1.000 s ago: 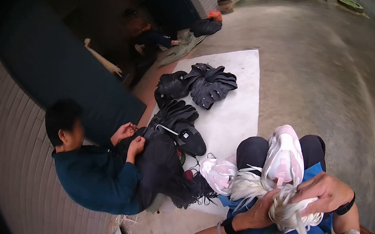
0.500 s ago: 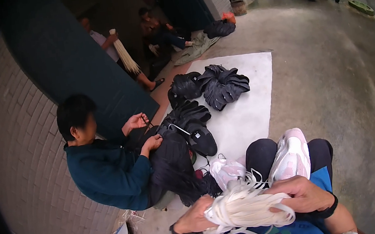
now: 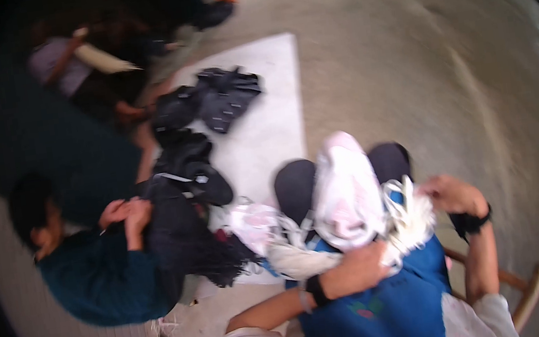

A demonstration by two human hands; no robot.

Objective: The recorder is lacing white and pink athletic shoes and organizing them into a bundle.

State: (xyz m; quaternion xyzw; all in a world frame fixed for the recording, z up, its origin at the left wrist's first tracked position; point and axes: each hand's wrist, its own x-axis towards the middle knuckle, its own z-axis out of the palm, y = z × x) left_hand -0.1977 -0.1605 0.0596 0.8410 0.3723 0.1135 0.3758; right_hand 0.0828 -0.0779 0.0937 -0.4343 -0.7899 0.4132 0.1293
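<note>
On my lap stands a pale pink-and-white sneaker [image 3: 346, 192], between my dark knees. My left hand [image 3: 365, 268] lies below it, fingers closed at the base of a bundle of white shoelaces [image 3: 412, 221]. At the bundle's right edge my right hand [image 3: 456, 194] has its fingers bent together against the lace ends; blur softens the fingertips. More white laces [image 3: 304, 260] hang in a bunch left of the sneaker. A second pink-and-white shoe [image 3: 254, 224] sits beside my left knee.
A co-worker [image 3: 102, 275] in dark teal sits at the left, both hands together over dark material. Black shoe pieces [image 3: 225, 99] lie on a white sheet [image 3: 271, 134]. Farther back a person [image 3: 66, 66] holds a pale bundle. A wooden chair part [image 3: 532, 293] shows at lower right.
The view has swung right and blurred. My hands have drawn apart; the right has moved to the lace bundle's right edge. The sneaker now stands fully in view between my knees.
</note>
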